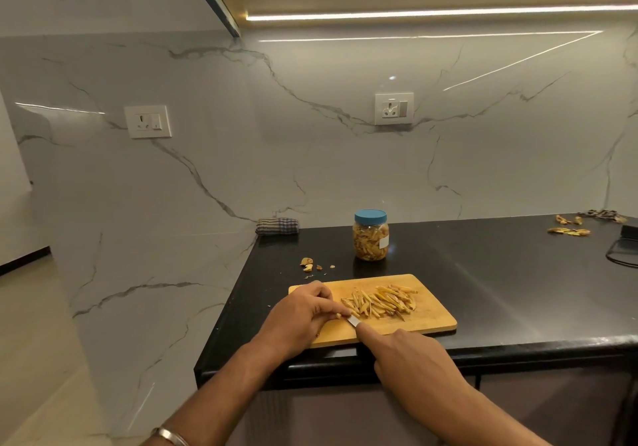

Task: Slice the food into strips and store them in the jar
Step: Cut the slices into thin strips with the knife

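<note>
A person is standing at a black counter [500,290] and is working on a wooden cutting board [431,321] that is lying near the counter's front edge. The left hand [303,314] is resting on the left part of the board, and its curled fingertips are pinching a small piece of food [339,315]. The right hand [411,362] is gripping a knife [353,320]; only a short bit of the blade is showing beyond the extended forefinger, and the handle is hidden inside the hand. The blade tip is sitting just beside the piece, perhaps touching it, but the view is too small to be sure. A pile of yellow strips [381,300] is lying on the middle of the board, just right of the blade.

Behind the board a clear jar [370,240] is standing upright with its blue lid [370,217] on, and it is looking nearly full of similar strips. Some peel scraps [309,264] are lying on the counter left of the jar. A folded checked cloth [277,225] is lying at the back left corner, against the marble wall [310,152]. More peels [569,230] are lying far to the right.
</note>
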